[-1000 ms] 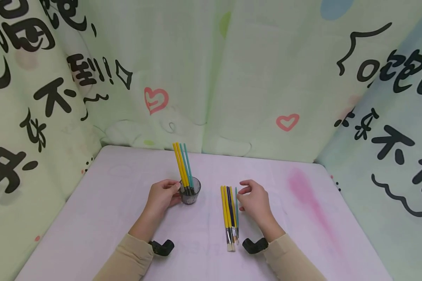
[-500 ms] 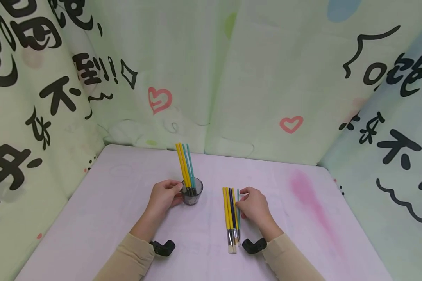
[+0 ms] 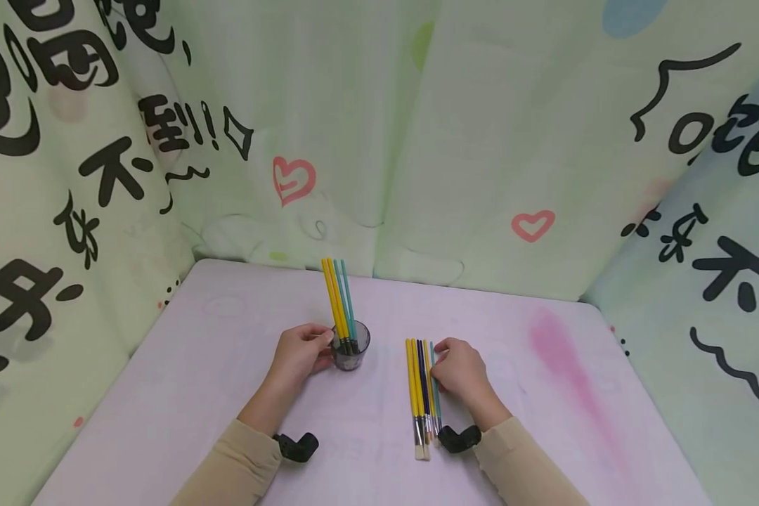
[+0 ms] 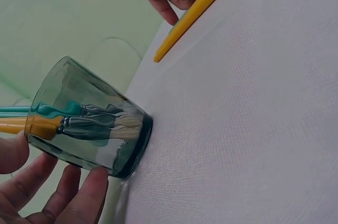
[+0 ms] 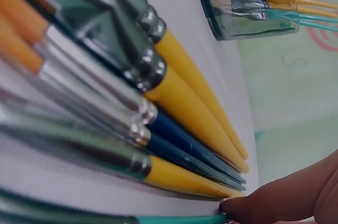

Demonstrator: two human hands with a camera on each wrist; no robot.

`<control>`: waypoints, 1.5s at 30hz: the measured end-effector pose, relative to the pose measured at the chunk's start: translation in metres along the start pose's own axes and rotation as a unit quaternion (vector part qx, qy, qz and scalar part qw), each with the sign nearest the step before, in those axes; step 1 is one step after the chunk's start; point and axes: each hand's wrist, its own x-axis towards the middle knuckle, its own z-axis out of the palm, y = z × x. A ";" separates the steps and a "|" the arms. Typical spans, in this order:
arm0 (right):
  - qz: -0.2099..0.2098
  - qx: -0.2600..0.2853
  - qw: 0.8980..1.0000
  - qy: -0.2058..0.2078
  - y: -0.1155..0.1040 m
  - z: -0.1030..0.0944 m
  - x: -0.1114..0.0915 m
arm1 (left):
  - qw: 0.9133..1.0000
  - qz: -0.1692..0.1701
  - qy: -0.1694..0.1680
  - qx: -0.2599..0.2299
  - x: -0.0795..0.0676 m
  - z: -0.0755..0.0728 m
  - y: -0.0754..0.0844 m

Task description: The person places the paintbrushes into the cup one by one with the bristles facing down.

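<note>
Fingers [image 5: 285,197] of the right hand [image 3: 463,369] curled in, pinching the upper handle of a thin turquoise-handled paintbrush with a metal ferrule [image 3: 436,400]; how hard, can't tell. That brush lies at lower centre of the head view, right end of a row on the pale pink surface [image 3: 360,457], beside yellow-handled paintbrushes [image 5: 195,115] and navy-handled paintbrushes [image 5: 186,140], bristle ends toward the bottom of the frame. Left hand [image 3: 299,351], just left of centre, grips a round, smoky, see-through tumbler [image 3: 351,363], thumb near the rim, other fingers along the side. Tumbler sits upright with two yellow-handled brushes [image 3: 329,281] and two turquoise-handled brushes [image 3: 348,295] in it, bristles down. Handling read: turquoise one should be very light and stiff, slim enough to roll. Painted handle looks smooth, so probably a bit slippery. Take it on the bare handle, thumb against fingertips, off the ferrule; bristles are soft and would splay if squeezed. Neighbour handles are near, so a wide grab could catch the yellow. Tumbler looks rigid; glass or plastic, can't tell, so treat as fragile. Tall handles likely make it top-heavy: hold round the wall, light squeeze.
</note>
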 end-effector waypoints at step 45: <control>-0.048 0.321 0.946 0.008 -0.036 -0.018 -0.009 | 1.000 -0.006 -0.002 -0.007 -0.001 0.002 0.001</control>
